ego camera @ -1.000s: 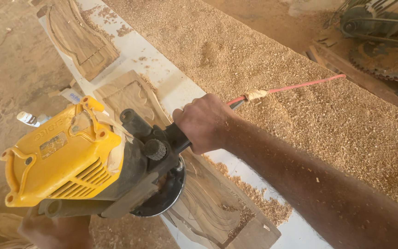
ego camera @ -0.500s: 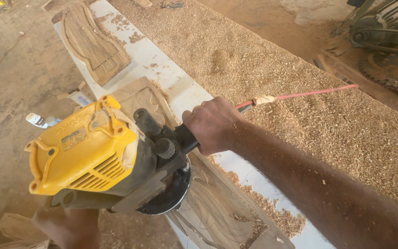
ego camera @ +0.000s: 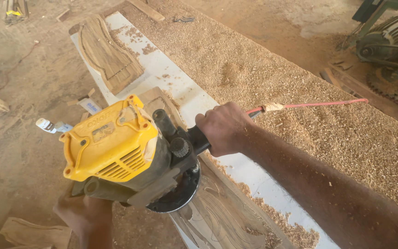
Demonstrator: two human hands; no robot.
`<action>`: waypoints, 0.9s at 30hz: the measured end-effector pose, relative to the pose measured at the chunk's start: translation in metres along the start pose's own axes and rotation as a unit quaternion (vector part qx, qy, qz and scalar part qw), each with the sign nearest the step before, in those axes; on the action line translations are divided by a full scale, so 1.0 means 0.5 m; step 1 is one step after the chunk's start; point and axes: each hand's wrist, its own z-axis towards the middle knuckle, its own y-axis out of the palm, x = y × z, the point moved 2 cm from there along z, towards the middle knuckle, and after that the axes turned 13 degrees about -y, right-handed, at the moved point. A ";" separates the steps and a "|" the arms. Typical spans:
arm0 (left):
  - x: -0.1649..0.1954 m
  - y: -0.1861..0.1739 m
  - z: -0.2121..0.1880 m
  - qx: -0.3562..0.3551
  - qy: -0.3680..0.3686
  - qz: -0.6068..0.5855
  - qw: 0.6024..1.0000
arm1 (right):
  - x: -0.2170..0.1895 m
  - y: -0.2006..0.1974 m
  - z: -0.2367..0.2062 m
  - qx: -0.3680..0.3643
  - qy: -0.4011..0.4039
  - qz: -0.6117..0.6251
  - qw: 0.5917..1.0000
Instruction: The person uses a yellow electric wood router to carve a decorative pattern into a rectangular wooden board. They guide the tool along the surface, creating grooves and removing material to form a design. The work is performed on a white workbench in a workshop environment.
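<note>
Head view: the yellow-capped electric wood router [ego camera: 125, 154] stands base-down on a carved brown wooden panel [ego camera: 226, 216]. The right hand [ego camera: 224, 127] is wrapped tight round its black side handle; the left hand [ego camera: 81, 214] grips underneath (fingers hidden). It looks heavy and rigid, best held by both side handles, whose axis runs lower-left to upper-right.

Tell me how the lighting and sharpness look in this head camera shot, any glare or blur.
Head view: warm, even daylight; the yellow router is sharp and brightly lit without harsh glare; soft shadow falls under it onto the carved wooden panel; the right hand is crisp; the left hand sits in shade at the frame's bottom; wide-angle stretch shows at the edges.
</note>
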 end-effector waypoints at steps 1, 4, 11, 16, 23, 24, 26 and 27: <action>-0.003 0.002 0.004 0.000 -0.008 0.008 1.000 | 0.002 0.000 0.002 -0.001 0.002 0.004 1.000; -0.010 0.009 0.018 0.000 -0.039 0.015 0.999 | 0.009 0.001 0.010 -0.003 0.009 0.010 1.000; -0.005 0.028 0.045 -0.019 -0.060 -0.017 0.998 | 0.024 -0.002 0.026 -0.013 0.024 0.005 1.000; 0.003 0.045 0.062 -0.013 -0.097 -0.007 0.995 | 0.034 -0.006 0.037 -0.022 0.030 0.007 0.999; 0.007 0.057 0.085 -0.022 -0.113 0.007 0.993 | 0.046 0.002 0.047 -0.024 0.035 -0.009 0.999; 0.006 0.056 0.085 -0.023 -0.113 0.018 0.993 | 0.046 0.004 0.047 -0.017 0.032 -0.010 0.999; 0.003 0.055 0.083 -0.031 -0.081 0.004 0.996 | 0.047 0.009 0.047 -0.018 0.035 -0.010 0.999; -0.001 0.052 0.077 -0.034 -0.066 -0.001 0.997 | 0.045 0.013 0.046 -0.019 0.035 -0.009 0.999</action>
